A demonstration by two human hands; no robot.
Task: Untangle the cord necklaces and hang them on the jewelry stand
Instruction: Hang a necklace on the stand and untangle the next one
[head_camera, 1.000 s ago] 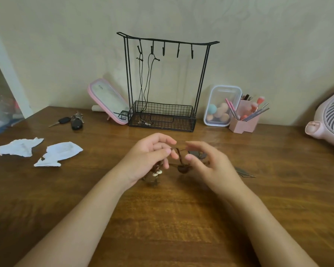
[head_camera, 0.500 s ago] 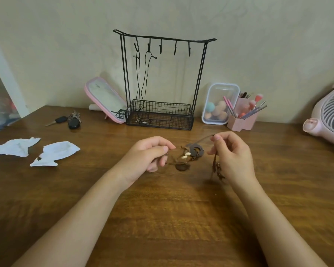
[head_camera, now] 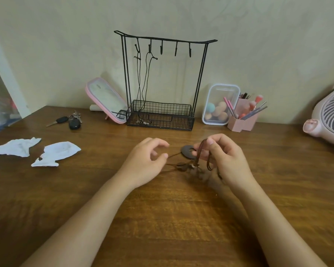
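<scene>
A tangle of brown cord necklaces (head_camera: 189, 164) hangs between my hands just above the wooden table (head_camera: 162, 218), with a dark ring pendant (head_camera: 188, 151), a smaller dark pendant and pale beads. My right hand (head_camera: 224, 158) pinches a bundle of brown cords and lifts them. My left hand (head_camera: 147, 162) holds a thin cord between thumb and forefinger, its other fingers loosely curled. The black wire jewelry stand (head_camera: 162, 81) stands at the back against the wall. Two black cord necklaces (head_camera: 143, 78) hang from its left hooks into its basket.
Two crumpled white papers (head_camera: 37, 151) lie at the left, keys (head_camera: 69, 120) behind them. A pink mirror (head_camera: 104, 101) leans left of the stand. A clear box of sponges (head_camera: 218, 106), a pink brush holder (head_camera: 243, 118) and a pink fan (head_camera: 330, 120) sit at the right.
My hands drew apart: the right hand rose to the right with a bundle of cords, stretching the tangle, and the ring pendant came into view between them.
</scene>
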